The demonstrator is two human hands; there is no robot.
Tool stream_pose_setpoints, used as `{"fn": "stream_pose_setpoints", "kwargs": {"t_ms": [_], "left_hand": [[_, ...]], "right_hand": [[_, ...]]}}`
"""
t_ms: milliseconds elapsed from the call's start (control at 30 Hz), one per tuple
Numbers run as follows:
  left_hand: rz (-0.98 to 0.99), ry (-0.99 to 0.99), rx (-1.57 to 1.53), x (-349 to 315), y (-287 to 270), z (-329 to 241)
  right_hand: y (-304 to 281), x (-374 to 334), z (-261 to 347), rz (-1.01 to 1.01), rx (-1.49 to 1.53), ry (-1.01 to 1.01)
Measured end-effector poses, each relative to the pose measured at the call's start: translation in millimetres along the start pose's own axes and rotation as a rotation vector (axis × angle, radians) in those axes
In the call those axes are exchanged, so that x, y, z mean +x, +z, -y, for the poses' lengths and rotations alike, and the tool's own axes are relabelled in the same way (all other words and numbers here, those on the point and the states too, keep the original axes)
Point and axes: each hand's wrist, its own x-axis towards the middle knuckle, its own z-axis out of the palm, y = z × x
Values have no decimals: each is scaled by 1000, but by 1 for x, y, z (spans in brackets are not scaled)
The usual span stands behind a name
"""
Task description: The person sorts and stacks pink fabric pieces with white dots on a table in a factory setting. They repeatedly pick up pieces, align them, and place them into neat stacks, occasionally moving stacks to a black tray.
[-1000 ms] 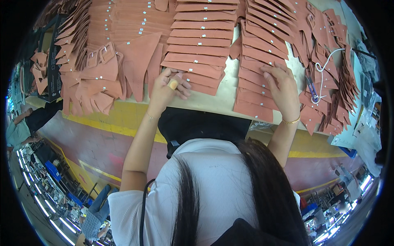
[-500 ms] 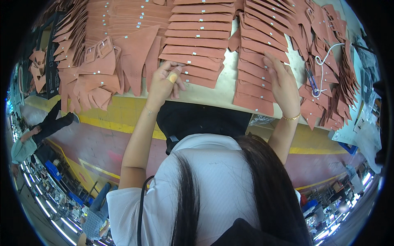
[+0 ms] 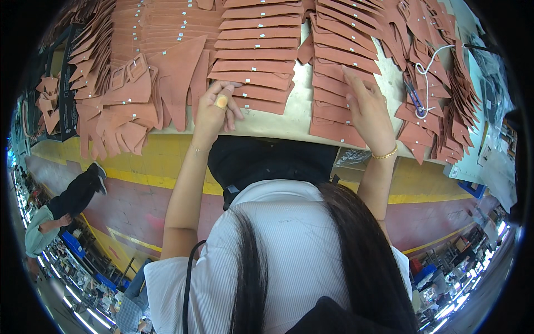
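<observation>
Rows of overlapping reddish-brown leather pieces with small white labels cover the table. At the lower left corner of the middle row (image 3: 256, 64), my left hand (image 3: 216, 108) has its thumb and index finger closed on the edge of a leather piece (image 3: 253, 91). A yellow cover (image 3: 221, 102) sits on a digit of this hand; the other fingers curl below it. My right hand (image 3: 368, 111) lies along the right edge of the neighbouring row (image 3: 334, 103), fingers stretched out over the pieces, thumb apart. It grips nothing that I can see.
Purple-handled snips (image 3: 414, 100) with a white cord (image 3: 427, 72) lie on leather pieces at the right. Buckle-shaped leather parts (image 3: 127, 72) rest at the left, near a black crate (image 3: 68, 106). A person (image 3: 75, 195) is on the floor beyond, at the left.
The table and pieces have shifted slightly left in view. Both hands stay at their rows, the right fingers reaching slightly farther over the pieces. The person at the left has changed position.
</observation>
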Motion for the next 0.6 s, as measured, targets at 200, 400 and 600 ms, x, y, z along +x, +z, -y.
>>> {"fn": "stream_pose_setpoints", "kwargs": {"t_ms": [200,400,600], "left_hand": [[-31,21,-54,-3,1,-2],[-12,33,-55,-1,-1,0],[-8,7,-109,-1,-3,0]], "right_hand": [[1,-8,3,28,-34,-26],[-3,-15,13,41,-112,-49],[-4,-28,25,106,-78,8]]}}
